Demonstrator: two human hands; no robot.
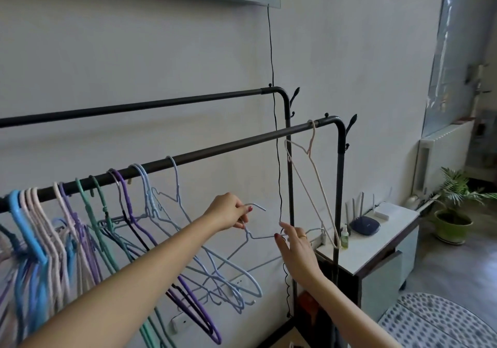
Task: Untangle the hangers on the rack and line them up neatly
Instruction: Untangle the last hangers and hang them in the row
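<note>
Pale grey wall (134, 51) ahead, a black cable (272, 51) running down it. At right a low white cabinet (376, 245) carries a router (364, 225); a potted plant (454, 205) sits on the grey floor (457, 272)

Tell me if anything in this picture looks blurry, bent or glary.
Head view: the crowded hangers at far left smear with blur; the front rail bows from the wide lens; daylight glares on the window at right; the left hand is sharp.
</note>
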